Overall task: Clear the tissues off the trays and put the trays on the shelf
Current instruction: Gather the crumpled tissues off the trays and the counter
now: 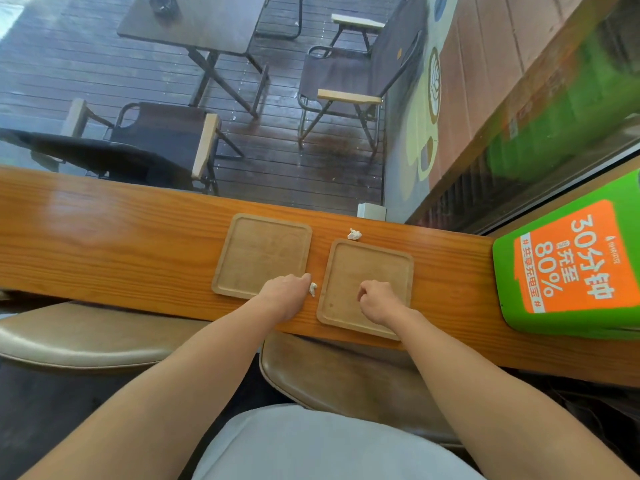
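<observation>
Two square wooden trays lie side by side on a long wooden counter (121, 244). The left tray (256, 251) and the right tray (367, 265) both show bare wood. My left hand (284, 294) rests at the left tray's near right corner, its fingertips pinching a small crumpled white tissue (313, 289) in the gap between the trays. My right hand (377, 301) is curled into a loose fist over the near part of the right tray, with nothing visible in it. A second crumpled tissue (354, 234) lies on the counter just beyond the right tray.
A green box with an orange label (568, 265) stands on the counter at the right. Two tan stool seats (86, 334) (346, 375) sit below the counter's near edge. Behind the counter a window looks onto dark decking with folding chairs and a table.
</observation>
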{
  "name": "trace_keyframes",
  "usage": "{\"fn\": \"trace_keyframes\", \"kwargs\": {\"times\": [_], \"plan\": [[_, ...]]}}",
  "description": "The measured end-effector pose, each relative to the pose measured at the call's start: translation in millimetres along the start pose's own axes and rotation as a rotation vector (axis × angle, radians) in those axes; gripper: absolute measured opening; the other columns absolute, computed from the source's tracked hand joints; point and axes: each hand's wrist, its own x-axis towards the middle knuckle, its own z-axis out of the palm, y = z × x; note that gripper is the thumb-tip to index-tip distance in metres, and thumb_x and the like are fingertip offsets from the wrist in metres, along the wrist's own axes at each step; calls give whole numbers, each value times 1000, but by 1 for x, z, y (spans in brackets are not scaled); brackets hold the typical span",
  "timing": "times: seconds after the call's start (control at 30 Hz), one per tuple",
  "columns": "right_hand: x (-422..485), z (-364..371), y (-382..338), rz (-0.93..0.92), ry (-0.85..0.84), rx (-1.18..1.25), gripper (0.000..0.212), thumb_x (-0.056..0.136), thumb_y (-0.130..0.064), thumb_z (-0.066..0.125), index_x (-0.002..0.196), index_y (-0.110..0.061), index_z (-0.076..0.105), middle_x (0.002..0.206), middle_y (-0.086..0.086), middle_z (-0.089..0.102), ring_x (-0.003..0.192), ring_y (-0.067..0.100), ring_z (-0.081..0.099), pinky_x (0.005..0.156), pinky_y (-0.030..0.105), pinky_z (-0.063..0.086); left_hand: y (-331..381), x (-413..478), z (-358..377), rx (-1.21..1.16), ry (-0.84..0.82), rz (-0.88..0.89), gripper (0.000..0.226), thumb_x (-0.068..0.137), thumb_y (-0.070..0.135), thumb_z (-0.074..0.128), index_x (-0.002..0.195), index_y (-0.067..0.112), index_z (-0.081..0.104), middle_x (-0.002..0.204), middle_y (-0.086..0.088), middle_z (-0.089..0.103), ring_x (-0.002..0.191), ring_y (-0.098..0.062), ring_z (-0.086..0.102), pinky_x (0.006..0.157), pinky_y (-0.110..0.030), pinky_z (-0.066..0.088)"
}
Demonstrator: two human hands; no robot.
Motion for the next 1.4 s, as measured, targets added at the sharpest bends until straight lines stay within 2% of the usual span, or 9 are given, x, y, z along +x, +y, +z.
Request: {"fn": "trace_keyframes", "kwargs": {"times": [0.13,0.3,0.43,0.6,0.73,1.03,1.2,1.3,1.4], "plan": [[1,-1,4,-21,9,31,28,99,-13,34,103,-12,63,108,11,61,96,26,57,85,38,50,2,5,-1,-2,44,-5,22,100,27,47,119,14,46,98,-9,69,81,-28,66,71,-42,57],[0,0,16,-22,-9,10,27,101,-18,34,101,-15,61,106,10,62,94,25,58,85,38,51,8,15,-2,6,84,10,33,101,33,46,127,14,41,98,-10,70,80,-28,67,67,-40,57],[4,1,27,8,-19,-24,31,101,-18,32,106,-13,62,111,12,62,96,27,58,88,40,51,10,23,2,12,72,9,45,100,32,47,139,14,34,101,-11,70,84,-28,68,70,-41,58],[10,1,35,20,6,-15,29,101,-21,34,106,-15,62,109,11,63,94,26,59,87,44,53,12,28,12,27,19,27,36,99,27,50,132,17,38,102,-8,69,81,-26,67,70,-42,59],[17,-1,33,23,31,-20,26,102,-23,38,111,-15,61,111,11,63,95,28,59,87,47,53,12,30,20,61,-13,-6,45,96,15,55,137,17,36,105,-8,68,86,-27,67,65,-37,55],[57,-24,5,-34,190,19,13,101,-32,46,103,-20,52,92,3,61,73,14,54,64,36,48,6,43,31,56,-20,-51,66,95,8,56,150,17,21,115,-10,67,94,-27,68,75,-41,58],[84,-42,-24,-79,318,21,12,101,-33,48,105,-22,46,90,1,60,71,15,53,61,37,51,-1,50,31,18,-44,-90,59,98,10,50,149,20,22,115,-12,66,95,-29,66,73,-39,54],[98,-51,-36,-86,340,-70,18,100,-37,49,107,-21,46,89,2,59,74,22,57,54,33,44,-3,51,31,22,-49,-74,55,98,12,51,146,21,27,111,-11,66,93,-30,66,70,-39,53],[112,-55,-41,-65,330,-141,27,99,-41,50,114,-19,46,90,3,58,76,24,57,50,31,38,-6,54,29,-4,-48,-60,36,100,16,48,134,21,38,103,-11,67,86,-30,66,63,-38,51]]}}
